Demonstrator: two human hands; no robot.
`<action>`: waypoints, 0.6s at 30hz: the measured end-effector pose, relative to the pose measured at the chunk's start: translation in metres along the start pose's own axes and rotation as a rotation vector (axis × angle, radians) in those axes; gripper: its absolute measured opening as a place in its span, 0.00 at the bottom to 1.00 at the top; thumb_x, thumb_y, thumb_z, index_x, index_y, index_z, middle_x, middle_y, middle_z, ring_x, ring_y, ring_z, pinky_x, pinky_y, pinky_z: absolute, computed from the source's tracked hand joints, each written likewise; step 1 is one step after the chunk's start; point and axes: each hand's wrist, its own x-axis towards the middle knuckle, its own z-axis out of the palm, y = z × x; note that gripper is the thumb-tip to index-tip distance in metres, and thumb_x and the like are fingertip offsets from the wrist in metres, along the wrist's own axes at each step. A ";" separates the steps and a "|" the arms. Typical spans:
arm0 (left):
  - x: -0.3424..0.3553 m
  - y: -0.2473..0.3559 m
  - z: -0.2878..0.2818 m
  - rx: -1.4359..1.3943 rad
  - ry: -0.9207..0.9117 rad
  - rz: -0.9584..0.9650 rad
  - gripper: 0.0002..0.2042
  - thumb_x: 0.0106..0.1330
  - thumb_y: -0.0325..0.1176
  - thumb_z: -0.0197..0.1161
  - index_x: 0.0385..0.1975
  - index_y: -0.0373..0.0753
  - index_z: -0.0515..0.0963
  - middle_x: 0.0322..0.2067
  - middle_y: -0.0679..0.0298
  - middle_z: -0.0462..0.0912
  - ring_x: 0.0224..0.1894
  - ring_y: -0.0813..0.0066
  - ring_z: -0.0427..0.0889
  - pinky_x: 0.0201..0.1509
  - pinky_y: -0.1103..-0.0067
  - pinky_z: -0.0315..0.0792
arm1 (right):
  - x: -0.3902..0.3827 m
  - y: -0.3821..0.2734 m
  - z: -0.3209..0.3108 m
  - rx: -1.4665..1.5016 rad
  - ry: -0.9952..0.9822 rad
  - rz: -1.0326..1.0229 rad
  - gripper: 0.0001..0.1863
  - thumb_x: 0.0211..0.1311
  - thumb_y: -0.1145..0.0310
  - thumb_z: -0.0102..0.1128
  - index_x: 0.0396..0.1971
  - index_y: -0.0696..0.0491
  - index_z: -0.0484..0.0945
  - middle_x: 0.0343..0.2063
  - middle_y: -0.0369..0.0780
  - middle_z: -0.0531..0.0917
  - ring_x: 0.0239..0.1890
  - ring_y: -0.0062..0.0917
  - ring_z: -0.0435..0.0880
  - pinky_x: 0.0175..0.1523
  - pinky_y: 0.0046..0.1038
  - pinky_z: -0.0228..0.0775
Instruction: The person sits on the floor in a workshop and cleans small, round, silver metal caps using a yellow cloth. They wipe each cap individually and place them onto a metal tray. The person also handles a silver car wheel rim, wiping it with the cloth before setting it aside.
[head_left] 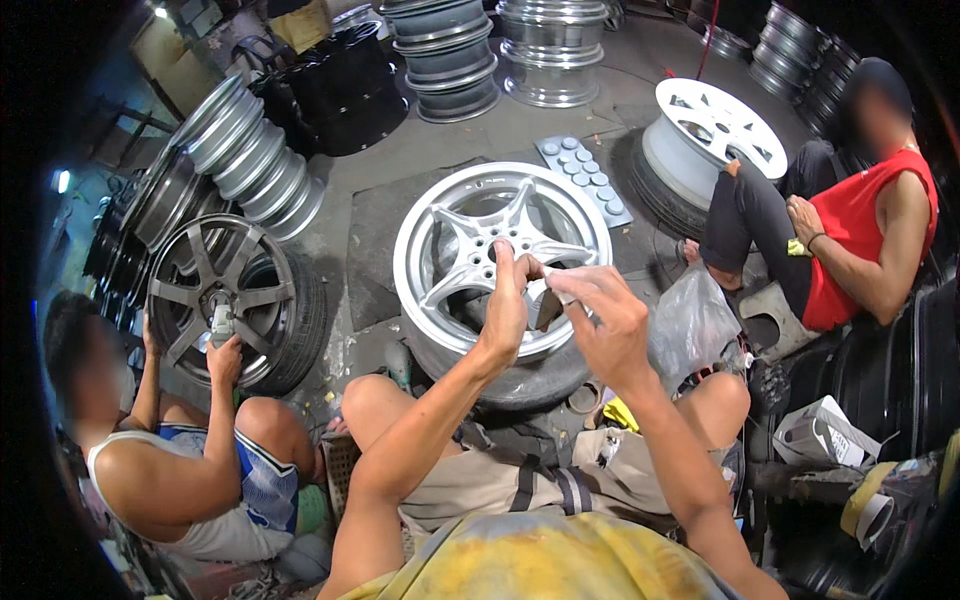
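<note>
Two bare hands at work above a silver wheel [455, 225], as I see them from my remote station. Between them, over the near right part of the silver wheel, is a small brownish-grey piece [540, 298], seemingly a thin sheet. I judge it light and bendable, easily creased, and unlikely to slip; its edges offer the best hold, a fingertip pinch at each side. The silver wheel, by contrast, looks rigid and weighty, with a smooth finish; I would take it by opposite sides of its rim. It lies face up on a tyre [480, 385].

The right hand [610, 315] has thumb and fingertips together on the piece's upper edge. The left hand [505, 305] meets it from the left, thumb raised toward the silver wheel's hub; whether its fingers clamp the piece, I cannot tell.
</note>
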 end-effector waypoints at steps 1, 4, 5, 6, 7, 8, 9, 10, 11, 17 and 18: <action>-0.006 0.009 0.002 -0.084 -0.027 -0.137 0.36 0.79 0.66 0.24 0.34 0.43 0.73 0.31 0.67 0.75 0.37 0.80 0.73 0.43 0.80 0.71 | -0.001 -0.006 0.000 0.004 0.010 -0.062 0.16 0.50 0.86 0.65 0.40 0.58 0.86 0.40 0.42 0.86 0.45 0.38 0.85 0.48 0.36 0.79; -0.014 0.015 0.000 -0.214 -0.122 -0.061 0.32 0.81 0.63 0.30 0.38 0.43 0.75 0.35 0.67 0.78 0.38 0.79 0.77 0.47 0.78 0.73 | 0.003 -0.031 0.003 0.002 0.063 -0.183 0.18 0.47 0.87 0.65 0.41 0.59 0.86 0.42 0.42 0.86 0.46 0.38 0.85 0.49 0.36 0.79; -0.018 0.019 0.007 -0.270 -0.050 -0.084 0.30 0.81 0.61 0.33 0.40 0.43 0.76 0.36 0.67 0.79 0.40 0.78 0.78 0.49 0.77 0.74 | 0.003 -0.027 0.003 -0.010 0.068 -0.159 0.18 0.47 0.87 0.65 0.41 0.59 0.85 0.42 0.42 0.86 0.47 0.38 0.85 0.50 0.36 0.79; -0.024 0.024 0.023 -0.330 0.018 -0.116 0.28 0.82 0.59 0.36 0.42 0.43 0.76 0.38 0.67 0.80 0.42 0.77 0.80 0.51 0.76 0.74 | 0.000 -0.022 0.000 -0.028 0.071 -0.127 0.19 0.47 0.87 0.65 0.42 0.58 0.85 0.42 0.42 0.86 0.47 0.39 0.85 0.50 0.36 0.79; -0.029 0.025 0.033 -0.389 0.087 -0.147 0.25 0.82 0.57 0.38 0.44 0.43 0.77 0.39 0.67 0.81 0.45 0.76 0.81 0.53 0.75 0.74 | -0.002 -0.019 -0.001 -0.045 0.073 -0.095 0.19 0.47 0.87 0.65 0.42 0.58 0.85 0.42 0.42 0.86 0.47 0.39 0.85 0.50 0.36 0.79; -0.031 0.020 0.032 -0.484 -0.020 -0.133 0.21 0.82 0.52 0.44 0.55 0.42 0.75 0.47 0.65 0.82 0.51 0.75 0.82 0.58 0.72 0.73 | -0.004 -0.019 -0.005 -0.032 0.084 -0.091 0.19 0.48 0.87 0.64 0.43 0.58 0.85 0.42 0.42 0.86 0.46 0.39 0.84 0.51 0.36 0.78; -0.036 0.015 0.032 -0.529 -0.030 -0.138 0.21 0.83 0.51 0.44 0.57 0.42 0.74 0.50 0.65 0.82 0.53 0.74 0.81 0.60 0.71 0.73 | -0.006 -0.018 -0.007 -0.032 0.094 -0.084 0.19 0.49 0.87 0.64 0.43 0.58 0.85 0.42 0.43 0.86 0.46 0.39 0.84 0.51 0.36 0.78; -0.041 0.013 0.032 -0.575 -0.039 -0.143 0.21 0.83 0.50 0.43 0.59 0.41 0.73 0.52 0.64 0.81 0.54 0.74 0.80 0.62 0.71 0.72 | -0.009 -0.015 -0.007 -0.031 0.103 -0.077 0.19 0.49 0.87 0.64 0.43 0.58 0.85 0.42 0.43 0.86 0.45 0.39 0.84 0.51 0.36 0.78; -0.048 0.013 0.034 -0.624 -0.047 -0.152 0.22 0.83 0.50 0.43 0.61 0.41 0.73 0.54 0.64 0.81 0.56 0.73 0.79 0.64 0.70 0.71 | -0.012 -0.011 -0.007 -0.032 0.109 -0.067 0.19 0.49 0.87 0.64 0.44 0.58 0.85 0.42 0.43 0.86 0.45 0.39 0.84 0.51 0.36 0.77; -0.081 0.013 0.030 -0.728 -0.174 -0.184 0.26 0.81 0.41 0.48 0.75 0.39 0.59 0.58 0.65 0.79 0.57 0.72 0.79 0.72 0.62 0.67 | -0.025 -0.004 -0.010 -0.001 0.150 -0.036 0.20 0.51 0.86 0.64 0.46 0.57 0.85 0.41 0.43 0.86 0.44 0.39 0.84 0.50 0.35 0.77; -0.084 0.008 0.022 -0.648 -0.201 -0.165 0.26 0.81 0.41 0.49 0.75 0.39 0.59 0.57 0.65 0.80 0.55 0.72 0.81 0.71 0.63 0.70 | -0.026 -0.006 -0.010 0.000 0.149 -0.037 0.21 0.51 0.86 0.65 0.46 0.56 0.85 0.39 0.42 0.86 0.44 0.38 0.84 0.49 0.35 0.77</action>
